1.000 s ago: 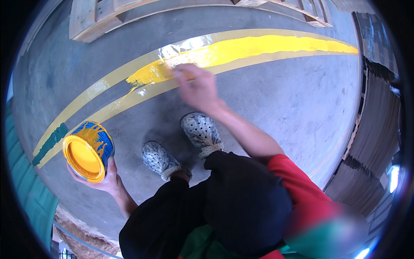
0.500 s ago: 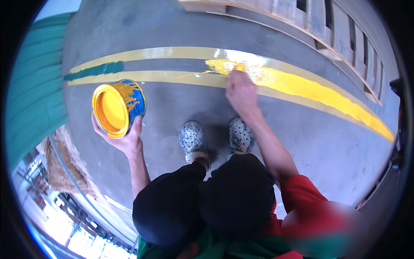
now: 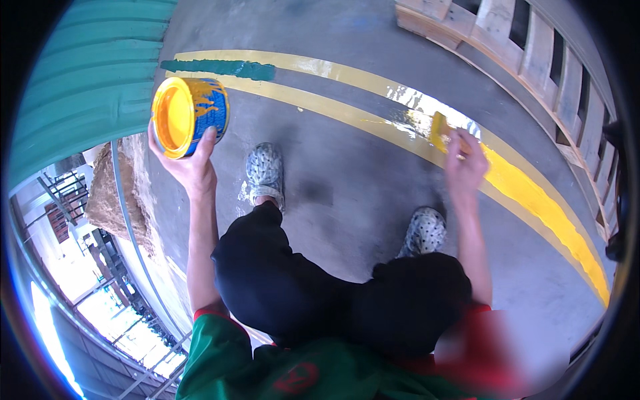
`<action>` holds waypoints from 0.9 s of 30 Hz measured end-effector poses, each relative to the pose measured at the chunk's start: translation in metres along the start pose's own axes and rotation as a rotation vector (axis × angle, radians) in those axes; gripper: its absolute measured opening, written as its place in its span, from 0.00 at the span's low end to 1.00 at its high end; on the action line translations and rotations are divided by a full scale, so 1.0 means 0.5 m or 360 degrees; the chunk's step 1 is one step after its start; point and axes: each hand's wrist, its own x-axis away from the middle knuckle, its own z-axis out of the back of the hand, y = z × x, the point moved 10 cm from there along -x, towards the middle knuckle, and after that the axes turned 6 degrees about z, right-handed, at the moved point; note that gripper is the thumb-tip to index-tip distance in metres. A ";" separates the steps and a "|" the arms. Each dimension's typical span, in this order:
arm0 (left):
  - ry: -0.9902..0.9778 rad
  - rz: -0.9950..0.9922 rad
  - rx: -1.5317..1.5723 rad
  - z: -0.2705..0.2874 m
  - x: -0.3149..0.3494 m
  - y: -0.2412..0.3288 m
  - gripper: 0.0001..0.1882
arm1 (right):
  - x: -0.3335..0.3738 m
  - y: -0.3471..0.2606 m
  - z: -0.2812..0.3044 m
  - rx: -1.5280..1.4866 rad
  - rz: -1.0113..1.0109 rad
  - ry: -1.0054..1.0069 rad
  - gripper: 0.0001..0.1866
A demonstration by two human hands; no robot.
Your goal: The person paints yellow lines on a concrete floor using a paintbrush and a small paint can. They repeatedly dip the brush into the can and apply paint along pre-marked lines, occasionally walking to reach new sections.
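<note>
My left hand [image 3: 192,168] holds up a blue paint can [image 3: 212,115] from beneath, tilted so that its open mouth with yellow paint faces left. Yellow drips run down its side. A paintbrush [image 3: 438,131] with yellow-coated bristles is gripped in my right hand [image 3: 467,160], its handle mostly hidden by the fingers. The brush is over the left end of a wet yellow stripe [image 3: 533,197]; whether the bristles touch the floor I cannot tell. Two pale yellow tape strips [image 3: 327,110] border the painted band. A dark green painted stretch [image 3: 223,69] lies at its left end.
A wooden pallet [image 3: 497,30] lies at the far right, beyond the stripe. Green corrugated sheeting [image 3: 93,80] stands at the left. My speckled clogs [image 3: 265,170] are planted apart on the grey floor [image 3: 333,200]. Strong glare covers part of the band near the brush.
The view has shifted left, so the floor band sits further right. My feet have moved apart. My right hand has turned, and the brush's bristles show more clearly.
</note>
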 end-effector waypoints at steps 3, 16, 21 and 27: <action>-0.0069 0.0098 0.0050 -0.007 -0.024 -0.076 0.57 | -0.022 -0.012 0.063 0.0302 0.0151 0.0031 0.08; -0.0599 -0.0032 0.0016 0.002 -0.186 -0.300 0.64 | 0.015 -0.093 -0.078 0.0895 -0.0087 -0.0069 0.10; -0.0870 -0.0077 0.0109 -0.014 -0.214 -0.314 0.65 | 0.010 -0.191 -0.229 0.0888 0.0067 -0.0161 0.09; -0.0918 -0.0054 0.0075 -0.006 -0.245 -0.329 0.65 | -0.004 -0.245 -0.381 0.0156 -0.0384 -0.0097 0.11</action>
